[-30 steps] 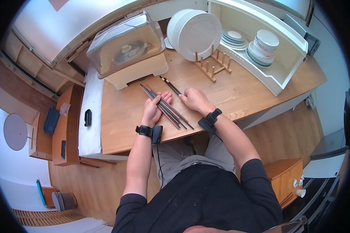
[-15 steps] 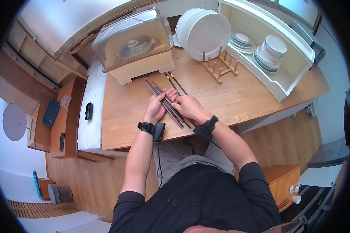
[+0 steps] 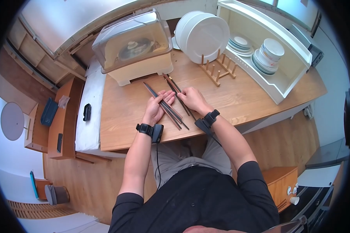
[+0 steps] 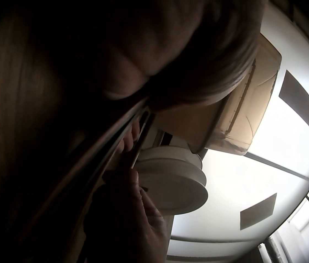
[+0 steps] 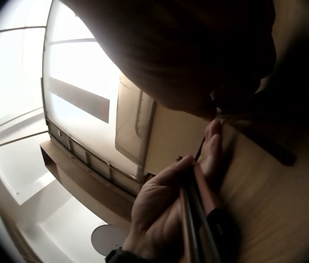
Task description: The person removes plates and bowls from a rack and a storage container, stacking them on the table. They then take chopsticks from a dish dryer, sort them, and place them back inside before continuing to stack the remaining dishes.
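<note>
My left hand (image 3: pixel 155 109) lies palm up over the front of the table, thumb across a bundle of long chopsticks (image 3: pixel 172 115), brown and dark grey. Its fingertips stretch toward the other hand. Just to the right, my right hand (image 3: pixel 193 100) pinches a few chopsticks (image 3: pixel 170 82), dark ones with gold bands near the far ends and a reddish-brown one among them. Both bunches slant from far left to near right. In the right wrist view, the left hand (image 5: pixel 162 211) grips its bundle under the thumb; the right hand's fingertips are in deep shadow.
Behind stands a cream box with a clear lid (image 3: pixel 134 46). Large white plates (image 3: pixel 207 38) stand upright beside a wooden peg rack (image 3: pixel 217 70). At right, a white open cabinet (image 3: pixel 278 91) holds stacked plates and bowls (image 3: pixel 269 56). The table's front edge (image 3: pixel 120 150) is close to the body.
My right hand moved left onto the left hand's bundle, then drew back right. A reddish-brown chopstick now shows among those in my right hand, and the left hand's bundle looks thinner.
</note>
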Motion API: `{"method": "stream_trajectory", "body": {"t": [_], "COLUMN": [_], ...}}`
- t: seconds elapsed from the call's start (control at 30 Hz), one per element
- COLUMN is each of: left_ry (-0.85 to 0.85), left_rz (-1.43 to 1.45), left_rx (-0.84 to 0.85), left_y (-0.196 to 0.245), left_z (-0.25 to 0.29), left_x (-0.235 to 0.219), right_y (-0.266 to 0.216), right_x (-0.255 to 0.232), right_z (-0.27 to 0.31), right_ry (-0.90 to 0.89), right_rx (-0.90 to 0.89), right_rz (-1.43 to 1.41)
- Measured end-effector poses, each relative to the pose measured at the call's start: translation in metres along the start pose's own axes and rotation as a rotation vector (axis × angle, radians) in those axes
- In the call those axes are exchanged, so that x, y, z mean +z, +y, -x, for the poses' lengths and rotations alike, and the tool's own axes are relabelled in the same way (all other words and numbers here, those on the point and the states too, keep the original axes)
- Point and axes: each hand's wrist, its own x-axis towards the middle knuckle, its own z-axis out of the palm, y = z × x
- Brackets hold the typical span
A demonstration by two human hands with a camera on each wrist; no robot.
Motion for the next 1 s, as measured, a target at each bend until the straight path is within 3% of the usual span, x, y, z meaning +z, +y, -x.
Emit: {"method": "stream_trajectory", "body": {"t": [0.2, 0.4, 0.6, 0.73, 1.0], "left_ry": [-0.012, -0.010, -0.078, -0.091, -0.130], "left_rz": [0.016, -0.005, 0.038, 0.073, 0.105], "left_rx": [-0.010, -0.005, -0.030, -0.037, -0.053], "left_y": [0.000, -0.001, -0.002, -0.001, -0.001], "left_z": [0.001, -0.002, -0.007, -0.007, -0.011], "left_x": [-0.001, -0.003, -0.014, -0.013, -0.018], "right_y": [0.016, 0.006, -0.022, -0.031, -0.023], "right_x": [0.002, -0.003, 0.007, 0.011, 0.023], "right_z": [-0.002, 0.007, 0.021, 0.026, 0.021], "right_ry": [0.083, 0.169, -0.002, -0.180, -0.218], "right_rx": [0.039, -0.072, -0.134, -0.151, -0.118], "right_rz": [0.052, 0.122, 0.006, 0.101, -0.030]}}
